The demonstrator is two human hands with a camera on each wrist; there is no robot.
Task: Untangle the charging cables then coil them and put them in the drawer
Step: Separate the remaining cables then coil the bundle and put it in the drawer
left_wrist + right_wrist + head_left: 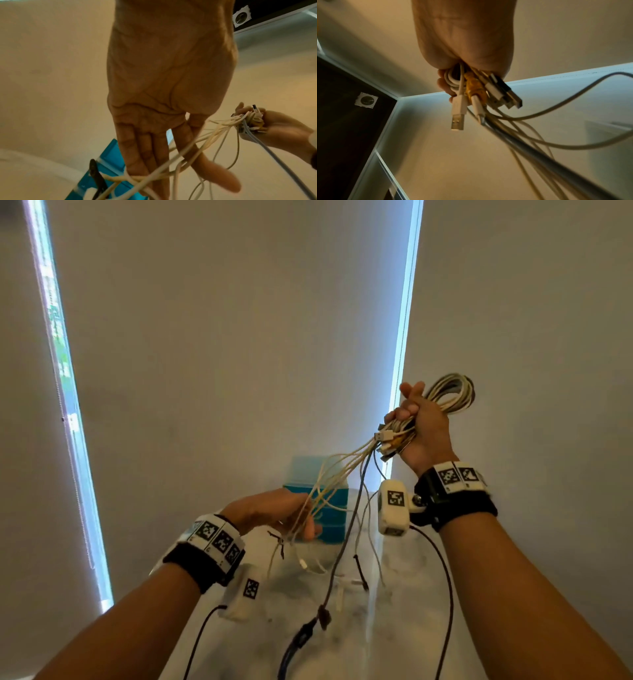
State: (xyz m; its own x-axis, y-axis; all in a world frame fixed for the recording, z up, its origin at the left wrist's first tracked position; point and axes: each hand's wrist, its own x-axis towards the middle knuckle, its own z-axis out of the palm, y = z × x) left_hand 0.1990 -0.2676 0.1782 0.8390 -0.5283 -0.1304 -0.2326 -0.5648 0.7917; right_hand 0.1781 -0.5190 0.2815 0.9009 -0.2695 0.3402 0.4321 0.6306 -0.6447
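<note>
With the right hand [423,428] fisted on the cables [346,474] and the left hand's [274,510] straight fingers [145,148] combing the strands, a hard pull could cinch the tangle — or snag a plug.

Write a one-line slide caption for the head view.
Right hand grips a bundle of charging cables aloft; left hand combs straight fingers through the hanging strands.

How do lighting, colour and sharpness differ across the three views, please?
Head view: cool, dim light, with bright glare strips at the blind edges; the hands are fairly sharp. Left wrist view: a warm orange cast, the left hand soft, the cables streaked by motion blur. Right wrist view: warm too; the USB plug is crisp, while the trailing cables lower right smear.
</note>
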